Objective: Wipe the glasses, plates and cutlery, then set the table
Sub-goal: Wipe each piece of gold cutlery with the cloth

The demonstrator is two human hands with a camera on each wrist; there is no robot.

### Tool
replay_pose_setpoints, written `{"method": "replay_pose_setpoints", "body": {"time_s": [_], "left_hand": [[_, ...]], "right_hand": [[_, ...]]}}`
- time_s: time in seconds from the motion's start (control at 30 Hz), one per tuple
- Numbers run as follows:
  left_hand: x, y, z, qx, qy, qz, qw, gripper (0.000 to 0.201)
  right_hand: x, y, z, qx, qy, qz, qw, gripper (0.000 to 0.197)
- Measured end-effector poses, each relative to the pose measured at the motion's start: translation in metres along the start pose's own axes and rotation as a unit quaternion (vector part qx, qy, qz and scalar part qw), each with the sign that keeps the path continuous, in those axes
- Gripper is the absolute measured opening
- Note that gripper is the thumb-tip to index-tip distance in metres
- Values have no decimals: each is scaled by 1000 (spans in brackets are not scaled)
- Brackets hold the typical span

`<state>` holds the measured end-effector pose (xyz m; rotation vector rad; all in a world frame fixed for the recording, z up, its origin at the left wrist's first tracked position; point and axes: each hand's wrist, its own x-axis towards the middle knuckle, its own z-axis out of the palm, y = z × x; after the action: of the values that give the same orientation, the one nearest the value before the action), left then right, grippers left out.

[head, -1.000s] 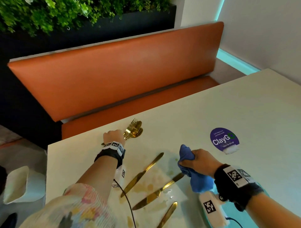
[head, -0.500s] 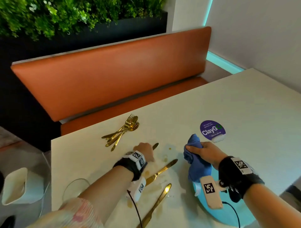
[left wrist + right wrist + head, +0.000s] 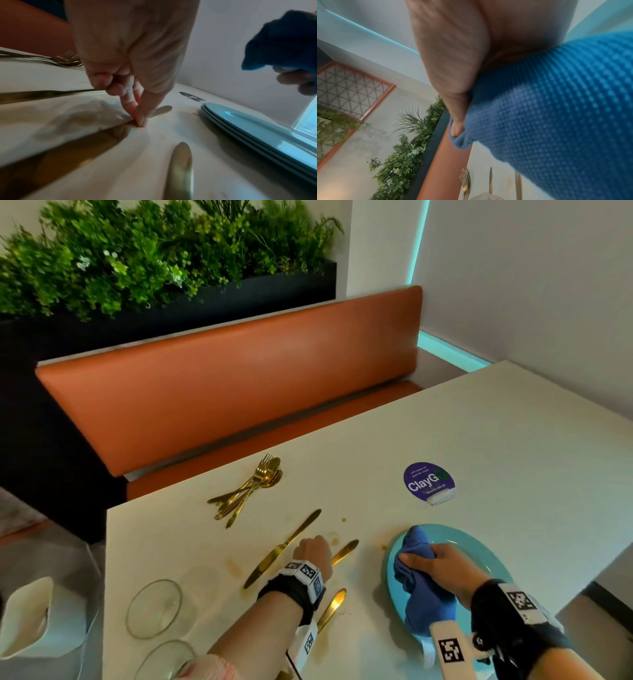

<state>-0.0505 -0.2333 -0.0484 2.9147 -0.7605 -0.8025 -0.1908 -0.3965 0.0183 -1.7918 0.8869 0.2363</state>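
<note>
A: Currently cutlery wiping, by my reading. Left hand (image 3: 313, 553) pinches the middle knife (image 3: 72, 146) flat on the table (image 3: 479, 440), just left of the plate stack (image 3: 486, 556).

B: Right hand (image 3: 445, 568)?

A: Fist closed round the blue cloth (image 3: 423, 583), over the plate stack. Next move likely: lift knife, bring to cloth.

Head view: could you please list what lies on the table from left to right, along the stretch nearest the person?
Glasses → left hand, its grip on a knife → blue cloth held in the right hand, over the plates.
</note>
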Motion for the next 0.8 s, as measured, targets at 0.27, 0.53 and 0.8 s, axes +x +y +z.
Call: {"method": "replay_pose_setpoints", "body": {"time_s": [0.27,0.53,0.8], "left_hand": [[4,7,-9,-24,-97,-23,995,11],[-7,-2,-38,-145,-73,-14,987,32],[-21,2,-89,-374,-39,-7,926,9]], "right_hand": [[3,4,-4,24,0,2,1000,22],[7,5,6,-5,-31,7,1000,41],[13,-44,43,-68,-85,-45,993,32]]}}
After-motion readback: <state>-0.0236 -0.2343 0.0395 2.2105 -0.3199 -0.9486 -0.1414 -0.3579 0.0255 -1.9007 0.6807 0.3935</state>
